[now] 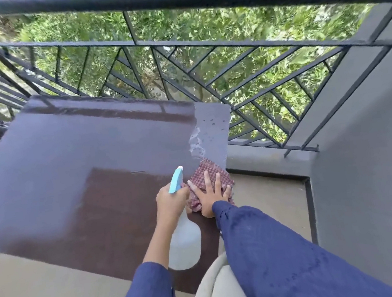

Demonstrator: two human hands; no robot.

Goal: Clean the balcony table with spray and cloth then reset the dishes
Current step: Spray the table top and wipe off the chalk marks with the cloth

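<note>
Your left hand [171, 201] sits at the lower middle of the frame with its fingers [183, 195] curled round the neck of the spray bottle [185, 244]. The bottle's pale blue nozzle [176, 181] points up and away from you, and its cloudy white body hangs below your wrist over the near edge of the tabletop [69, 162]. Just to the right, your right hand [208, 199] lies flat on the red checked cloth [208, 171], fingers [207, 180] straight and spread wide, pressing it onto the tabletop's right edge. The cloth is bunched under your palm and touches the left hand's knuckles. Above the cloth, a streak of white foam [195, 143] and scattered droplets mark the right-hand strip of the dark brown tabletop. A black metal railing [178, 45] crosses the upper frame with green foliage [200, 21] behind it. A cream cushion [218, 292] shows at the bottom between your blue sleeves [275, 249].
</note>
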